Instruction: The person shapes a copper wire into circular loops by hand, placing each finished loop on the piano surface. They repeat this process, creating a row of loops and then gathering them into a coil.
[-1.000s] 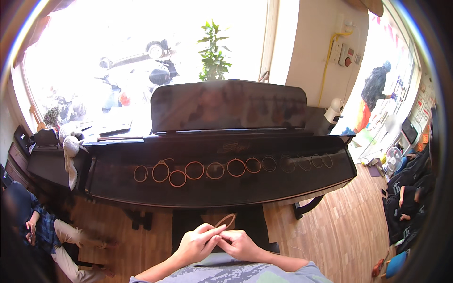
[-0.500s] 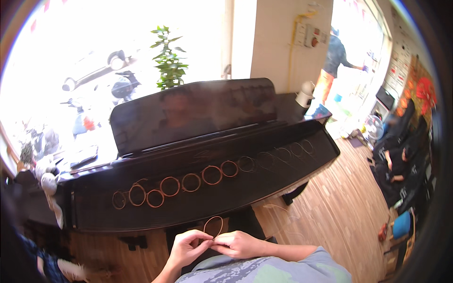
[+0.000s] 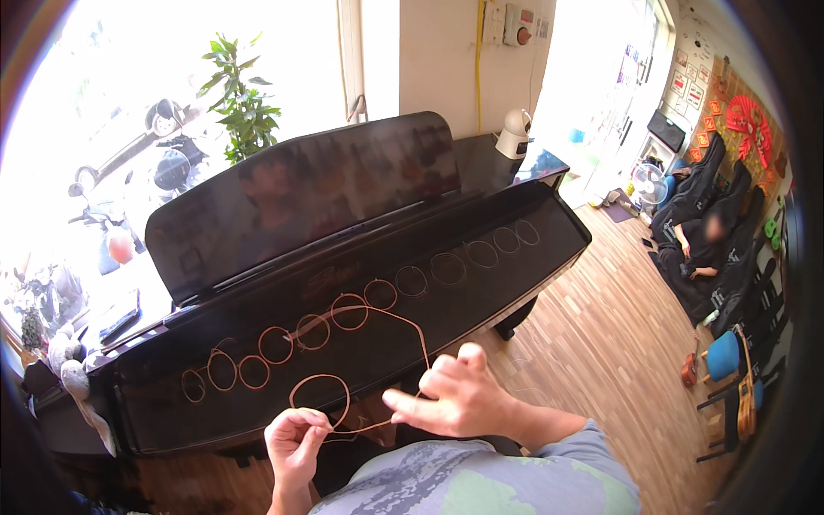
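Note:
My left hand (image 3: 293,442) pinches a thin copper-coloured string (image 3: 319,376), part of it hanging in a coil. My right hand (image 3: 455,403) has its index finger stretched leftward and its other fingers curled where the string runs; a long loose loop rises behind it over the black piano (image 3: 163,416). On the piano's closed sloping cover lies a row of several coiled strings (image 3: 276,328), copper-coloured at the left, silvery toward the right.
The piano's raised panel (image 3: 300,197) stands before a window with a plant (image 3: 240,94). A plush toy (image 3: 69,373) lies at the left end, a white device (image 3: 513,137) at the right. A person (image 3: 699,249) sits among black instrument bags; a blue chair (image 3: 719,359) stands nearby.
My hands have separated, the right moving up and rightward, and the held coil has opened into a long loop. The view has swung rightward; the person in the doorway is out of sight.

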Motion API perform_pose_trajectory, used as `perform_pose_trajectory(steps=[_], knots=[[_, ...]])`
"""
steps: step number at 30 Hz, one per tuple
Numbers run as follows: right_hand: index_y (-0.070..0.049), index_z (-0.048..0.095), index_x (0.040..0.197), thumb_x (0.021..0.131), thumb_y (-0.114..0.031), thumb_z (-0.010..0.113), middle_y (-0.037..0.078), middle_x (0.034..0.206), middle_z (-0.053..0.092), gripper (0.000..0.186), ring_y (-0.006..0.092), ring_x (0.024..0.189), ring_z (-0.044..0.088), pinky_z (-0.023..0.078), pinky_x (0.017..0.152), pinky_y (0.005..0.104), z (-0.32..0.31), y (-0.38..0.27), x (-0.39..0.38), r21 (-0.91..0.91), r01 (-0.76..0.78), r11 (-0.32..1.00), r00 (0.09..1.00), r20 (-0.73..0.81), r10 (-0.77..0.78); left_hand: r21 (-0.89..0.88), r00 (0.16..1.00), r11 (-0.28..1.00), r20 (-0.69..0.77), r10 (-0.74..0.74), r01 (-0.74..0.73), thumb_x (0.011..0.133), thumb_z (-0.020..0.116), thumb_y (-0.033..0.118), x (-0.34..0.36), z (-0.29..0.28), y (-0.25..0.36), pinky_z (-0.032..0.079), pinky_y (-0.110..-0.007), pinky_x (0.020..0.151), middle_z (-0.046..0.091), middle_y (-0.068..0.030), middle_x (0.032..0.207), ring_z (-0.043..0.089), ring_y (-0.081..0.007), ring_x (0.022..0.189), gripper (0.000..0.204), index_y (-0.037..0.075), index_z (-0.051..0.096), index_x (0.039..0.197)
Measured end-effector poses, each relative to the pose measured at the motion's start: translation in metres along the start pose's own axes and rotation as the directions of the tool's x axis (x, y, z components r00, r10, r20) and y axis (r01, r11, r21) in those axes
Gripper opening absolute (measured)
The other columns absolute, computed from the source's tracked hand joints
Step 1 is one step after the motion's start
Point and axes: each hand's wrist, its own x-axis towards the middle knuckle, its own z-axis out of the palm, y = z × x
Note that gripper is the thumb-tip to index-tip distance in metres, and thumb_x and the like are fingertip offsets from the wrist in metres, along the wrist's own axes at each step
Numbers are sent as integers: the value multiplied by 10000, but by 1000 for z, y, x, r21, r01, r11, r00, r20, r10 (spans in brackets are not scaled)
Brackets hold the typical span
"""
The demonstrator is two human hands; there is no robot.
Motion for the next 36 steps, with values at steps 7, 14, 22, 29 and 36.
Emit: perform_pose_trajectory(steps=[7, 14, 22, 29, 36], knots=[[-45, 668, 859, 831, -87, 667, 72, 735, 672, 50, 193, 575, 633, 505, 551, 313, -2, 51, -5, 253, -401, 881, 901, -64, 429, 62, 963, 961, 41, 267, -269, 833, 582, -164, -5, -3, 13, 476, -208, 610, 617, -124, 833, 602, -141, 700, 152, -21, 583, 883], [21, 532, 1304, 812, 39, 554, 132, 1252, 614, 493, 230, 1105, 628, 493, 926, 329, 6, 91, -18, 967, -254, 10, 913, 236, 332, 179, 987, 980, 150, 54, -81, 837, 584, -172, 12, -6, 4, 494, -203, 653, 642, -112, 881, 614, -108, 760, 149, -42, 608, 906], [-41, 535, 1152, 982, -100, 528, 151, 959, 688, 180, 185, 676, 690, 555, 607, 277, 34, 94, 16, 917, -398, -31, 695, 324, 642, 359, 972, 931, 233, -21, -66, 888, 618, -43, 37, 11, 3, 484, -216, 595, 636, -55, 872, 580, -76, 706, 28, -20, 624, 874], [51, 540, 1252, 1016, -244, 442, 150, 984, 679, 390, 197, 865, 662, 514, 817, 326, 39, 28, -3, 908, -418, -19, 883, 411, 226, 396, 969, 898, 73, -238, 191, 907, 621, -28, 42, 7, 12, 497, -170, 705, 635, -21, 874, 607, -38, 798, 69, -30, 622, 975], [9, 522, 1351, 840, -285, 538, 159, 1132, 645, 590, 255, 1060, 596, 415, 974, 376, 59, -3, 4, 821, -514, -249, 855, 512, -79, 572, 997, 819, 22, -73, 48, 890, 642, -22, 45, 3, 7, 385, -167, 546, 588, 29, 742, 482, -3, 619, 76, 0, 642, 963]])
